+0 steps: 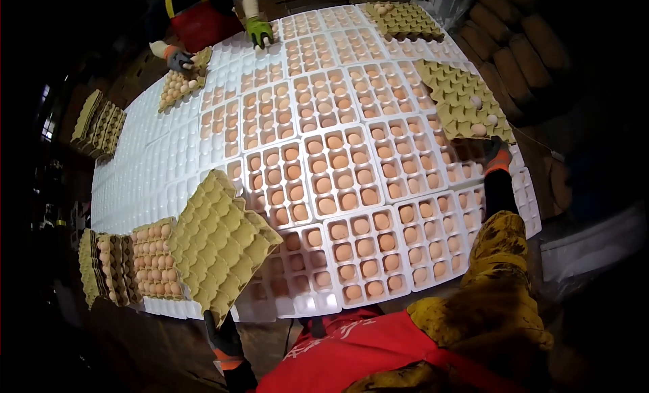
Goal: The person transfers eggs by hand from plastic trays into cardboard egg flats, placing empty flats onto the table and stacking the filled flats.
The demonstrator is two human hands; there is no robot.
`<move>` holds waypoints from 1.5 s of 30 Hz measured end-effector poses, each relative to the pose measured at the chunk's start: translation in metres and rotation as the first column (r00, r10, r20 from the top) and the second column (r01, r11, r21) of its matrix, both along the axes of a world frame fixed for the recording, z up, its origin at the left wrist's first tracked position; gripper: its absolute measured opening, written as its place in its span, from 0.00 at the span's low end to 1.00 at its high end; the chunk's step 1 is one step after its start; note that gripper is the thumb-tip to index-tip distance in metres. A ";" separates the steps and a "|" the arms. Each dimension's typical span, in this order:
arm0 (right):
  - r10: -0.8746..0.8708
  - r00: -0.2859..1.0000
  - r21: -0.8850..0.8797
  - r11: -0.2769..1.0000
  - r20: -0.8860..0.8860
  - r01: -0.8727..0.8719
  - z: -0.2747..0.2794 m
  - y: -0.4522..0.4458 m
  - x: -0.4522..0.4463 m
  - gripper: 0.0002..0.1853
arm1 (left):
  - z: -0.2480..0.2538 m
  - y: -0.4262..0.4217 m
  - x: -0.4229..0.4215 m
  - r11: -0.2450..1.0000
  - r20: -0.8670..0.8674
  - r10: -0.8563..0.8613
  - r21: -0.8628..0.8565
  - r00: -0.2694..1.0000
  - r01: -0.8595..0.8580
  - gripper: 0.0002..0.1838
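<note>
My left hand (223, 339), in a dark glove with an orange cuff, grips the bottom corner of an empty pulp egg tray (220, 237). That tray is tilted up over the near left of the table. On the right, my right hand (498, 155), gloved alike, holds the near edge of another pulp egg tray (460, 95). Three eggs (479, 130) lie in this tray close to my hand. White plastic trays (336, 204) cover the table between my hands, many of their cells filled with brown eggs (345, 181). My fingertips are partly hidden.
Egg-filled pulp trays (154, 258) stand at the near left. Stacked pulp trays (100, 126) sit at the left edge, more (405, 21) at the far right. Across the table, a co-worker's gloved hands (259, 31) work by a pulp tray of eggs (177, 89). Brown sacks (517, 65) lie beyond.
</note>
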State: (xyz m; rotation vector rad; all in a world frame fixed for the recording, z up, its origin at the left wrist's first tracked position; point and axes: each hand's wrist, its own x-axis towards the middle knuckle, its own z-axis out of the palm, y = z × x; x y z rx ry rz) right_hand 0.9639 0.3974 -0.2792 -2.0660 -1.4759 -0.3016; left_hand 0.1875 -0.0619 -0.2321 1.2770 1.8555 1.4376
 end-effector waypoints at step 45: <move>0.451 0.432 -0.105 0.587 -0.781 -0.803 0.069 0.034 -0.545 0.19 | 0.016 0.071 -0.044 0.952 0.668 0.079 -0.270 0.740 0.143 0.28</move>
